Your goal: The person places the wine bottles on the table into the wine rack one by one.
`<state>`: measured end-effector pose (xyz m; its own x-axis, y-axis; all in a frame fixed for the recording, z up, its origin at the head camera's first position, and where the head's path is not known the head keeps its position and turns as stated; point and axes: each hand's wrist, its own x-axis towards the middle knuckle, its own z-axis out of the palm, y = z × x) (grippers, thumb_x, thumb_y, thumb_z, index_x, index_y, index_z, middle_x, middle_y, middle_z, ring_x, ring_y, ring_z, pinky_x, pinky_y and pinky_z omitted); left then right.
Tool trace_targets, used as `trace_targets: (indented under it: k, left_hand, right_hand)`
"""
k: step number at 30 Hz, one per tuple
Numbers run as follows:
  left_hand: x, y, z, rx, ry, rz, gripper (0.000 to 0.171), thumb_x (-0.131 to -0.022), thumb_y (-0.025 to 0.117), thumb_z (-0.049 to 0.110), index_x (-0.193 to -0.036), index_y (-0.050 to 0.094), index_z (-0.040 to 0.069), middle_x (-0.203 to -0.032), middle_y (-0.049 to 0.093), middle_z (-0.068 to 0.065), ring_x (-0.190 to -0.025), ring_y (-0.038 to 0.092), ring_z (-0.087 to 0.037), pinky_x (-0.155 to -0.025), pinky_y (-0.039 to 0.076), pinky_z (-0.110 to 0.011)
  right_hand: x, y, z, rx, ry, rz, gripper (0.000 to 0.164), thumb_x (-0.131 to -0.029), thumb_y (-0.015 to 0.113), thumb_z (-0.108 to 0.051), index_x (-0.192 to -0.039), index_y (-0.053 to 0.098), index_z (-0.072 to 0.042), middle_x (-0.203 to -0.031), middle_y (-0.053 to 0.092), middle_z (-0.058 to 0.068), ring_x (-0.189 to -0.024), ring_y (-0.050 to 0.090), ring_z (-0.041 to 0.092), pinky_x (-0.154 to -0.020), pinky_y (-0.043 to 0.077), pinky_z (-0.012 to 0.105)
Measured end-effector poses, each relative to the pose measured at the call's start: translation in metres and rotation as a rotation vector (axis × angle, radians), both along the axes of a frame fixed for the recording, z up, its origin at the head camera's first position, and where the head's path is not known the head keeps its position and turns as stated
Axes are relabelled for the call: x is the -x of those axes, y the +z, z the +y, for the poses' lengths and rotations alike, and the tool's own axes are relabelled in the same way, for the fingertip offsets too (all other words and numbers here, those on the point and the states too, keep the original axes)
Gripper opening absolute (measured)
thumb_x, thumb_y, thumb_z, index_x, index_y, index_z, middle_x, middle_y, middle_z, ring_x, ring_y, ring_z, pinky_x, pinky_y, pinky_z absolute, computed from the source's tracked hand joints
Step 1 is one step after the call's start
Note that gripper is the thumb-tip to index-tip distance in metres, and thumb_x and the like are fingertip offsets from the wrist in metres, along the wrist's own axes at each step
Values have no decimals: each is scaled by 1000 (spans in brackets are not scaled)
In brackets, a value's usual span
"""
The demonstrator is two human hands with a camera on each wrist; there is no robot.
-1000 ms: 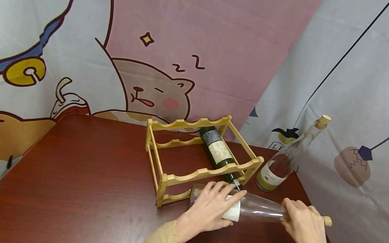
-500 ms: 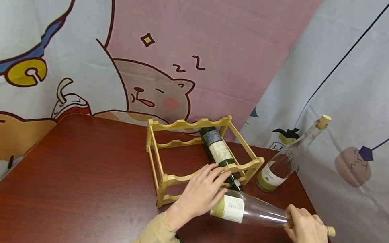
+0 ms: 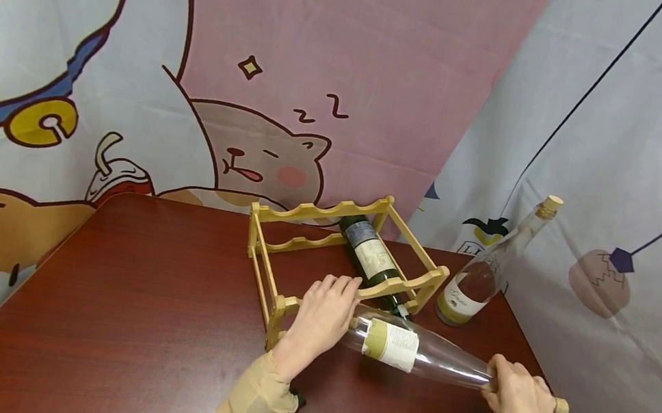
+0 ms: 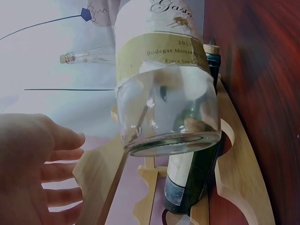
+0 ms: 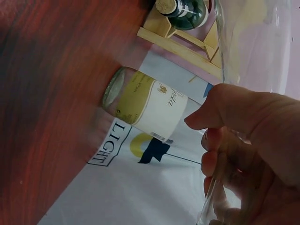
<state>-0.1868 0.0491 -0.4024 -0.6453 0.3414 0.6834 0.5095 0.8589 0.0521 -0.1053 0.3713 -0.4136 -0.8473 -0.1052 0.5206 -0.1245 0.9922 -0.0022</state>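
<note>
My right hand (image 3: pixel 520 402) grips the neck of a clear glass wine bottle (image 3: pixel 391 343), which lies sideways above the table, its corked end to the right. The bottle's base points left and overlaps the front of the wooden wine rack (image 3: pixel 342 297). My left hand (image 3: pixel 319 322) holds the rack's front top rail, left of the bottle base; in the left wrist view its fingers (image 4: pixel 61 173) pass behind the rail. A dark green wine bottle (image 3: pixel 376 257) lies in the rack's right-hand slot, neck toward me.
Another clear corked bottle (image 3: pixel 469 289) with a white and green label stands on the table right of the rack. The reddish-brown table (image 3: pixel 155 323) meets cartoon-printed cloth at the back and the right.
My left hand has let go of the clear bottle's lower body and moved left onto the rack's front rail. The right hand has shifted slightly right and down with the bottle.
</note>
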Motion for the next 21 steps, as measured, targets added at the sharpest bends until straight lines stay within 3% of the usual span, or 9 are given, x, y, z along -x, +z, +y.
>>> trace_targets:
  k: [8,15,21]
  left_hand:
    - [2,-3,-2,14,7,5,24,-89,63,23,-109,66,10,-93,68,-1,-80,63,-19,-63,48,-29]
    - [4,-4,-3,23,4,-28,16,-89,62,19,-101,63,9,-85,64,-2,-74,61,-20,-60,46,-29]
    - [4,-4,-4,42,6,-70,26,-78,67,11,-103,62,9,-87,62,-3,-76,60,-21,-62,46,-30]
  right_hand:
    - [-1,-8,-3,31,-36,-28,38,-52,82,-4,-71,51,-15,-56,47,-4,-51,48,19,-57,37,43]
    - [-2,-15,-10,41,-50,-19,38,-50,81,-3,-70,51,-13,-55,50,-4,-50,48,18,-51,35,42]
    - [-3,-23,-21,108,-99,-46,31,-54,76,-2,-68,51,-12,-54,49,0,-46,49,19,-46,32,40]
